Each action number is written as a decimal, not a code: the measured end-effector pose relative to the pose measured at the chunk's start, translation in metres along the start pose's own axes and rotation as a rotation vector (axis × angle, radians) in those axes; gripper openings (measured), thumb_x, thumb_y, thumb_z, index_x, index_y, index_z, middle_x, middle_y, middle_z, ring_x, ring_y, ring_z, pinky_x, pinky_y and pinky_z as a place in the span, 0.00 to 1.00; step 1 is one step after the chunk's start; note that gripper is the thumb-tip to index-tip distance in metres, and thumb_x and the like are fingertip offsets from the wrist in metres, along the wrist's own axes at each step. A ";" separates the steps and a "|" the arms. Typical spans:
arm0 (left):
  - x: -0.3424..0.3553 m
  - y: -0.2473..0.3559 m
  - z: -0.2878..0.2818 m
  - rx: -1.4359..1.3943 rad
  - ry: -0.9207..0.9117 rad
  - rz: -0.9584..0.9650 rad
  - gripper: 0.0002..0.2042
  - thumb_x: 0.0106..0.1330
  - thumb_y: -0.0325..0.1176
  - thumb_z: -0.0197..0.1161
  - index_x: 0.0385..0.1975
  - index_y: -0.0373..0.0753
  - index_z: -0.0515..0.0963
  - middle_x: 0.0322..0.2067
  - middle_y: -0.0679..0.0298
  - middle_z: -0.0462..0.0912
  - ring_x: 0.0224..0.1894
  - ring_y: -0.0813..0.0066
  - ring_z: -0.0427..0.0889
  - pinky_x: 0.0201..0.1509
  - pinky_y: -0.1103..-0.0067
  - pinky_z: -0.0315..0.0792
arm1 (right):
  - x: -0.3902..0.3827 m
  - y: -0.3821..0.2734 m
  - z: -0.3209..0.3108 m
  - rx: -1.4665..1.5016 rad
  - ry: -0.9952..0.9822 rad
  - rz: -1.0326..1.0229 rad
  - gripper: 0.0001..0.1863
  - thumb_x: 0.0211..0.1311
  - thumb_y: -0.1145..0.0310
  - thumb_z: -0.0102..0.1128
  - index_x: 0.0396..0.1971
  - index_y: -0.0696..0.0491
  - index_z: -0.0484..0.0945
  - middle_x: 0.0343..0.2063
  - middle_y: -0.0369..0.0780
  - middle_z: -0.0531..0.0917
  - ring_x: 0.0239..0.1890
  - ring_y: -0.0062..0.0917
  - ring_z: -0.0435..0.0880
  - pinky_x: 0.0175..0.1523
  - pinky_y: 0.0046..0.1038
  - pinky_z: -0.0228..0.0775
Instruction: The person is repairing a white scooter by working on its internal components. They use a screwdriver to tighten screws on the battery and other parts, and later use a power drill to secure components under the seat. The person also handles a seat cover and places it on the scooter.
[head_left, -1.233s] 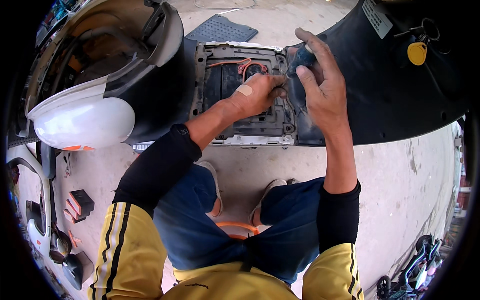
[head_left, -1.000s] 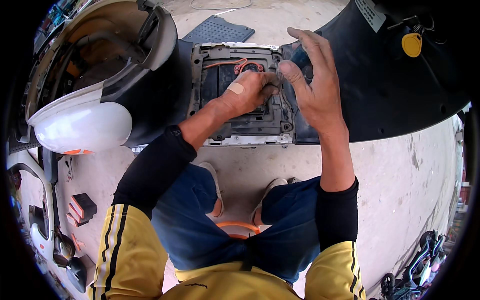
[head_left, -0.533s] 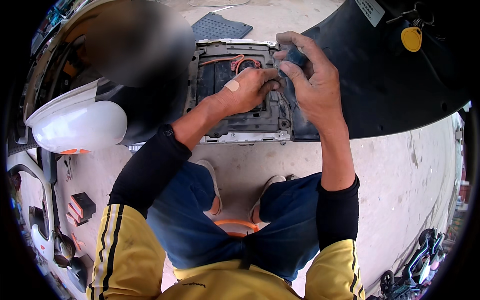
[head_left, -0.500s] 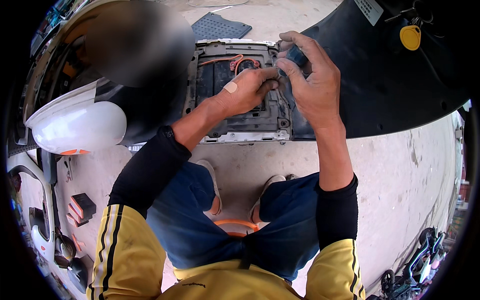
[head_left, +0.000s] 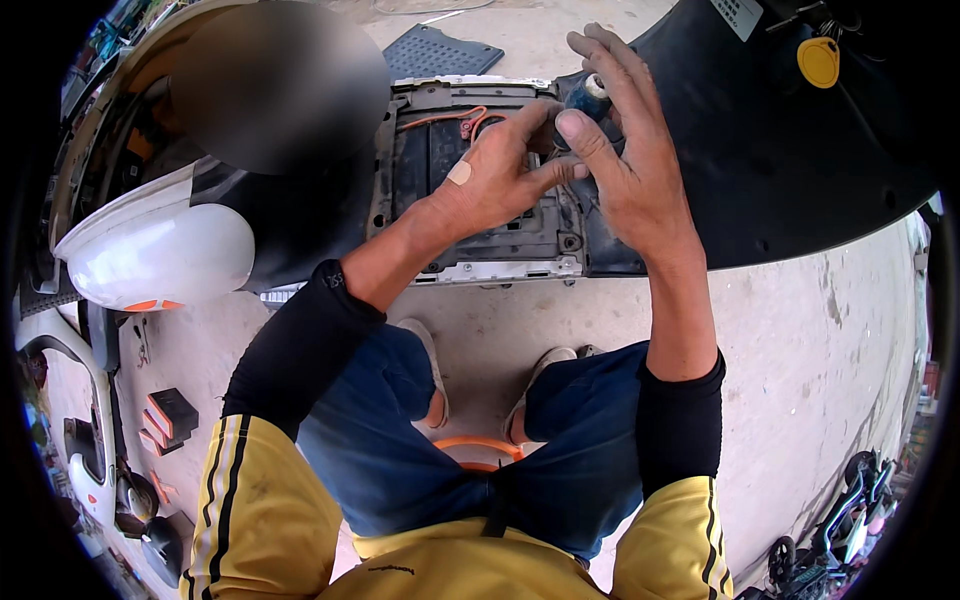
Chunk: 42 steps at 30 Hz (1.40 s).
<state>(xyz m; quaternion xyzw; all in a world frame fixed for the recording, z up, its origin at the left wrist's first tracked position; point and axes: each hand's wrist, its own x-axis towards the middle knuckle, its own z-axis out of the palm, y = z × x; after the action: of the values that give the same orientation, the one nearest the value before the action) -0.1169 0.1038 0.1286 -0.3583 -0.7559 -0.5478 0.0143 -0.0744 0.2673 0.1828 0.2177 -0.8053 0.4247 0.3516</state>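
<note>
1. Head view shows the blue-green handle [head_left: 582,103], pale at one end, at the upper centre of the frame; its lower end is hidden. If that end sits badly, it could skid and scratch the black panel [head_left: 780,160] at the upper right.
2. The right hand [head_left: 640,165] is spread wide around it, fingers nearly straight; I cannot tell how firmly it touches. So loose a hold could let the handle tip over.
3. The left hand [head_left: 490,175] has thumb and forefinger parted by the handle's lower part; whether they pinch anything, I cannot tell. A slip of the handle could jab those fingertips.
4. Beneath that hand, the recessed frame [head_left: 385,195] has gaps where a small dropped part could lodge.
5. Orange wires [head_left: 455,119] run just above the left hand; a finger could snag them, since the space is tight.
</note>
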 end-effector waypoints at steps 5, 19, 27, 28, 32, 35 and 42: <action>0.003 -0.004 0.002 0.106 0.066 0.027 0.22 0.67 0.41 0.72 0.50 0.30 0.75 0.28 0.50 0.81 0.26 0.67 0.77 0.34 0.68 0.73 | -0.008 -0.007 -0.004 -0.279 -0.063 0.129 0.29 0.62 0.65 0.71 0.64 0.50 0.78 0.39 0.42 0.79 0.43 0.38 0.82 0.50 0.35 0.76; 0.003 -0.015 -0.004 0.079 -0.066 -0.015 0.18 0.65 0.35 0.71 0.50 0.32 0.79 0.33 0.52 0.84 0.36 0.61 0.83 0.44 0.68 0.76 | -0.003 -0.004 -0.003 0.056 -0.034 0.134 0.24 0.60 0.69 0.71 0.58 0.49 0.81 0.50 0.43 0.80 0.44 0.35 0.81 0.47 0.33 0.75; -0.027 -0.080 -0.002 0.541 -0.429 -0.137 0.20 0.59 0.35 0.75 0.48 0.34 0.79 0.45 0.54 0.83 0.52 0.51 0.82 0.58 0.64 0.76 | -0.006 -0.006 0.006 -0.211 -0.039 0.095 0.27 0.63 0.70 0.71 0.63 0.47 0.77 0.44 0.43 0.82 0.41 0.40 0.83 0.49 0.35 0.75; -0.024 -0.082 0.006 0.526 -0.426 -0.200 0.20 0.59 0.35 0.75 0.47 0.34 0.79 0.46 0.54 0.82 0.52 0.51 0.82 0.59 0.64 0.76 | -0.005 -0.005 0.009 -0.110 0.006 0.040 0.27 0.62 0.71 0.70 0.63 0.47 0.77 0.45 0.43 0.82 0.42 0.41 0.83 0.48 0.36 0.76; -0.017 -0.074 0.019 0.594 -0.407 -0.317 0.20 0.58 0.37 0.76 0.46 0.34 0.79 0.47 0.54 0.81 0.55 0.50 0.80 0.59 0.62 0.75 | -0.002 0.010 0.004 0.241 -0.121 0.166 0.27 0.62 0.76 0.68 0.62 0.48 0.78 0.46 0.44 0.84 0.44 0.39 0.84 0.50 0.36 0.76; -0.026 -0.091 0.017 0.647 -0.322 -0.133 0.23 0.58 0.37 0.76 0.48 0.34 0.76 0.47 0.51 0.80 0.55 0.47 0.79 0.59 0.61 0.75 | 0.000 0.000 0.007 -0.046 -0.062 0.148 0.27 0.60 0.78 0.68 0.61 0.48 0.79 0.48 0.43 0.85 0.47 0.37 0.85 0.54 0.33 0.76; 0.019 0.014 0.008 0.073 -0.081 -0.128 0.26 0.62 0.31 0.74 0.57 0.31 0.71 0.47 0.55 0.82 0.50 0.68 0.83 0.56 0.74 0.77 | 0.000 0.028 -0.002 -0.103 -0.035 -0.080 0.19 0.75 0.61 0.60 0.61 0.50 0.79 0.50 0.42 0.86 0.50 0.39 0.87 0.57 0.31 0.77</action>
<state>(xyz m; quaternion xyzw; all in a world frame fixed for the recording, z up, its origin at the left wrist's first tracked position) -0.1204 0.1224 0.1448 -0.3305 -0.7966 -0.5047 -0.0384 -0.0916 0.2843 0.1687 0.2388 -0.8229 0.3645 0.3647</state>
